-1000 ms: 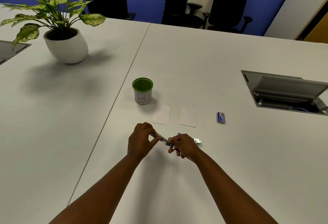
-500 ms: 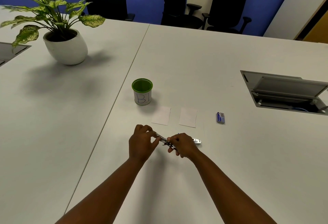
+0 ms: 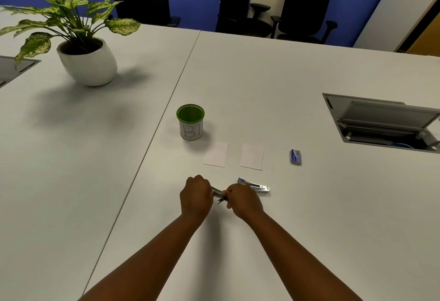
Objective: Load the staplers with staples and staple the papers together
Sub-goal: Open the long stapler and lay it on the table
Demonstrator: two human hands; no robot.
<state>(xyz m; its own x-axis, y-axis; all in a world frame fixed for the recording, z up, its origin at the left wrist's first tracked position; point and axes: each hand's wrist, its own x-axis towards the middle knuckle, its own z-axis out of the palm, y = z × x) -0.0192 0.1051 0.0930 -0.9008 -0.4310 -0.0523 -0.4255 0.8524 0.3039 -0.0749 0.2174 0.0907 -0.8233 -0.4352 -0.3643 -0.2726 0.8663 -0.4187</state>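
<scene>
Head view, only cam. Step looks like loading: both hands work on one small metal stapler held just above the white table. Left hand is clenched round its left end, right hand pinches the right end; only a short shiny bit shows btwn them. Can't tell if the staple channel is open or if a strip is in.

Second stapler, slim, bright metal w/ blue tip, lies flat just beyond the right hand, part hidden by it.

Two small white paper squares lie side by side further out from the grip, apart, not stacked. Blue staple box, small cardboard block, sits off to the right of the papers.

Next, I'd guess: seat the strip, snap shut. Needs fine pinch, parts tiny + slick.

Green-rimmed cup marked "B1" stands beyond-left of the grip.
</scene>
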